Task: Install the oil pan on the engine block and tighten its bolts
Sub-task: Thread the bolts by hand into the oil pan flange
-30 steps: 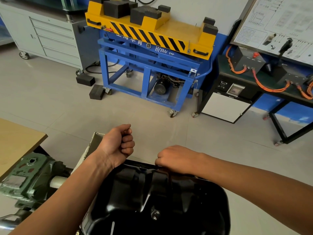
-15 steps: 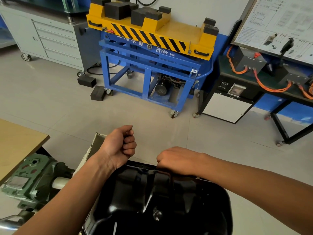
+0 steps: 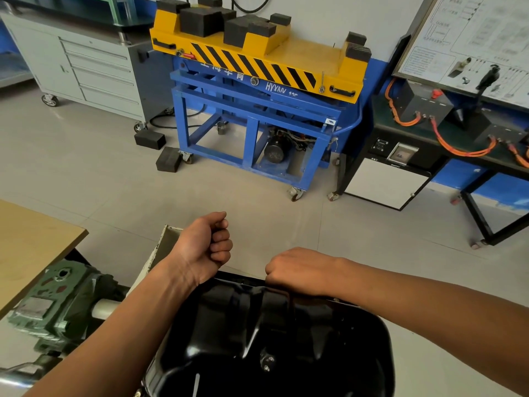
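Oil pan sat belly-up just below you, your left hand fisted with nothing showing, your right hand curled at its far rim, grip untellable, probably finger-starting a bolt that next needed straight threading.

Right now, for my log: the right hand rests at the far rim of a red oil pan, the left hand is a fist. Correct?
Not quite: the oil pan is black, not red, as the head view shows. The right hand does rest at its far rim, and the left hand is a fist.
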